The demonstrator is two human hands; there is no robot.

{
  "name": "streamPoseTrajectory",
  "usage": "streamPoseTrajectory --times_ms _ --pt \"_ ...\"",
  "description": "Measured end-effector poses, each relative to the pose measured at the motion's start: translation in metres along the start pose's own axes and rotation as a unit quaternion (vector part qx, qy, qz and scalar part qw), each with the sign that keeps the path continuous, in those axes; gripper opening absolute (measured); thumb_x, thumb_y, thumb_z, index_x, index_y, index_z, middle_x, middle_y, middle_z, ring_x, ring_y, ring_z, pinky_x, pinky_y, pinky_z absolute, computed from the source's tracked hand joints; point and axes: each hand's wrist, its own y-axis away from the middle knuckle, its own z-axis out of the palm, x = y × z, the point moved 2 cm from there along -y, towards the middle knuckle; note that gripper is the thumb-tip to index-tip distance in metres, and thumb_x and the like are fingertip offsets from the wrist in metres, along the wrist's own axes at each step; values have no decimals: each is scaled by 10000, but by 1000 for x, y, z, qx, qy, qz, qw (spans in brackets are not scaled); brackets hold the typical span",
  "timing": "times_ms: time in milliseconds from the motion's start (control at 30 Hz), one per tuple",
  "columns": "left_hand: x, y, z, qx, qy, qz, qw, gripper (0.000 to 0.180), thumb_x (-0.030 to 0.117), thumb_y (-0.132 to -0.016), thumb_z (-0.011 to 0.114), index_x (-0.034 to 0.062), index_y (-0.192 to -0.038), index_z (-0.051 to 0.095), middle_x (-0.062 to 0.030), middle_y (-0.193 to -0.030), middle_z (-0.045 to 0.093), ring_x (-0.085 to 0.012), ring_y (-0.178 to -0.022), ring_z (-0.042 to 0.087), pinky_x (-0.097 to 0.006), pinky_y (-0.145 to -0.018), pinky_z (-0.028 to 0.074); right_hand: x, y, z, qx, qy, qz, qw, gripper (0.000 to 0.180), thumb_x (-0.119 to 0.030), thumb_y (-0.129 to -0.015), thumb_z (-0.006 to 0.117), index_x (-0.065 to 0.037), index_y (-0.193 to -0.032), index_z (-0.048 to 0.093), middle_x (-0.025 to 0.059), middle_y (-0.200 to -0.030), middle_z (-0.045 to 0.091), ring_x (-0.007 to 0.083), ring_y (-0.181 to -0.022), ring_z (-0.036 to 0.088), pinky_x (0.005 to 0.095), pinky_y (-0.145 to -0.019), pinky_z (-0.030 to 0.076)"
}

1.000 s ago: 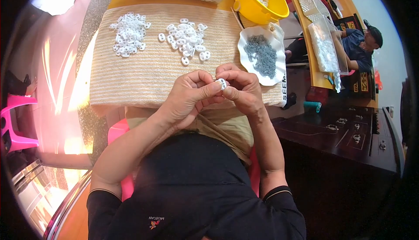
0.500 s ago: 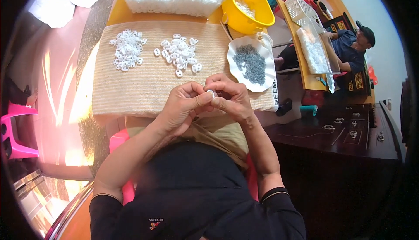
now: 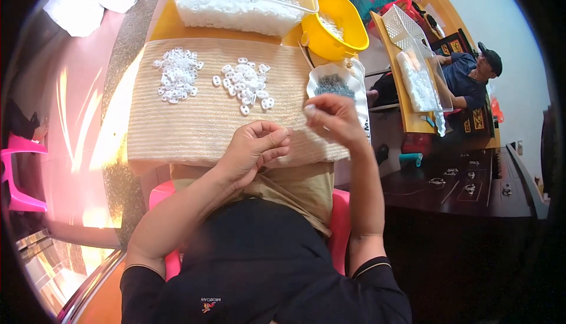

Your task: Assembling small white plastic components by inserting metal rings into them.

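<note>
My left hand (image 3: 256, 150) is over the near edge of the cloth, thumb and fingers pinched together; whatever lies between them is too small to make out. Farther right, my slightly blurred right hand (image 3: 339, 120) is closed, with a small white piece (image 3: 310, 110) at its fingertips. It covers the near part of a white scalloped plate (image 3: 315, 75) that holds a heap of small dark grey pieces (image 3: 333, 83). Left of the plate lie two piles on the cloth: white two-holed oval plastic pieces (image 3: 244, 82) and similar white plastic pieces (image 3: 178, 75).
A beige ribbed cloth (image 3: 177, 129) covers the table. At its far side stand a clear bin (image 3: 236, 20) full of white pieces and a yellow tub (image 3: 336, 41). A person (image 3: 466, 76) sits at another table on the right. A pink stool (image 3: 23, 170) stands left.
My hands, together around a small white piece before, have parted. The right has moved up and right towards the plate; the left stays near the cloth's edge. The whole view has shifted slightly.
</note>
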Motion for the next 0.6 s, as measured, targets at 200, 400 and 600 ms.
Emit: streamPoseTrajectory --times_ms 200,400,600 --pt "1 0 1 9 -20 -11 1000 103 106 -885 648 58 -952 586 -101 -1081 630 -110 -844 636 -263 -784 561 -45 -60 -81 107 159 -41 981 323 -66 -852 669 72 -1134 596 83 -942 656 115 -804 628 238 -745 524" --pt "2 1 0 22 -14 -9 1000 92 105 -881 653 55 -932 594 -90 -1069 635 -106 -833 632 -256 -773 560 -50 -76 -63 256 249 -207 911 354 -69 -856 672 41 -1180 581 77 -964 647 110 -784 616 223 -700 502" --pt "-1 1 -1 14 -8 -2 1000 79 97 -884 646 49 -922 594 -75 -1013 647 -100 -816 627 -254 -736 565 -24 -49 17 32 241 -114 963 140 -61 -842 672 15 -959 679 48 -815 663 88 -704 564 238 -620 455"
